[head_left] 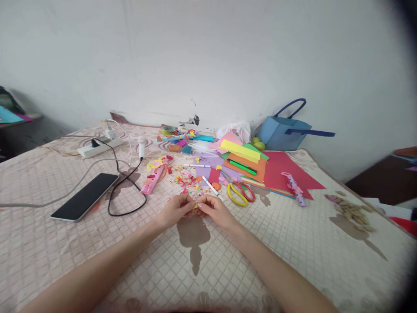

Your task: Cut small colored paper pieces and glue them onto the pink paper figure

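My left hand (178, 209) and my right hand (215, 210) meet above the front middle of the table, thumbs and fingertips pinched together. Between them a small yellow piece (196, 206) just shows; the fingers cover most of it. Just beyond the hands lies a heap of tiny coloured paper scraps (187, 179). A white marker pen (211, 186) rests close to my right hand. Scissors (241, 194) with one yellow and one red handle loop lie to the right of it, blades pointing away onto purple paper (203, 161).
Left: a tablet (85, 198), black cable (112, 208) and power strip (100, 148). A pink decorated strip (153, 178) lies left of the scraps. Right: red paper (283, 171), a green cutter (241, 167), a purple decorated strip (295, 191) and peanuts (353, 213). A blue bag (282, 132) stands behind.
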Tool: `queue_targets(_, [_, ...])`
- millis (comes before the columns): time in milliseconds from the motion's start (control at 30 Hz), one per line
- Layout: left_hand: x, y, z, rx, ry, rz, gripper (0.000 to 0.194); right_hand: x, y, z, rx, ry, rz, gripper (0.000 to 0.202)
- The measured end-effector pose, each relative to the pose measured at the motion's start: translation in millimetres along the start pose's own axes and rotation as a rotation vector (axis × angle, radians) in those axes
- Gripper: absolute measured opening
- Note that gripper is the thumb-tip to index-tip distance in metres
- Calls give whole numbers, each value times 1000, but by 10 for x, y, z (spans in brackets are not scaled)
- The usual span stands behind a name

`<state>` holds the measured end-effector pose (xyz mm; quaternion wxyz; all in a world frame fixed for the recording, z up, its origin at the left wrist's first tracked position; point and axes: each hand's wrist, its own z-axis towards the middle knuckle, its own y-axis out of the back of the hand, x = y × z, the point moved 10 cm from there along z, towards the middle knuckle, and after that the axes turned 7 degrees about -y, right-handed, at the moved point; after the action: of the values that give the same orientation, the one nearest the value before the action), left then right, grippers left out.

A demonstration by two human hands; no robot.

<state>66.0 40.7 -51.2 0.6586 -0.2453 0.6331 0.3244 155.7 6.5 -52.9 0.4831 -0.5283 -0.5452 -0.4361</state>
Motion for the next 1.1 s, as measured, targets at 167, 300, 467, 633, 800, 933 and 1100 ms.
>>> queue_targets(167, [-3, -15, -3, 8, 10, 5, 33, 0, 2, -4, -5, -7, 2, 27])
queue_targets(300, [-12, -27, -12, 5, 25, 11, 33, -2, 19, 0, -20, -1, -8, 27])
queue_targets(467, [-14, -7, -7, -27, 23, 1, 32, -25, 21, 12, -11, 5, -10, 27])
queue_targets(633, [2, -32, -10, -2, 31, 0, 31, -28, 51, 7, -38, 4, -4, 26])
queue_targets(800, [7, -29, -7, -5, 24, -15, 32, -1, 81, -15, -83, 1, 2, 25])
queue_targets(933, [6, -37, -2, -4, 35, -57, 32, 3, 65, -16, -63, -6, -3, 25])
queue_targets(1100, [7, -36, -20, -21, 82, -116, 33, -15, 80, -7, -73, -8, 8, 25])
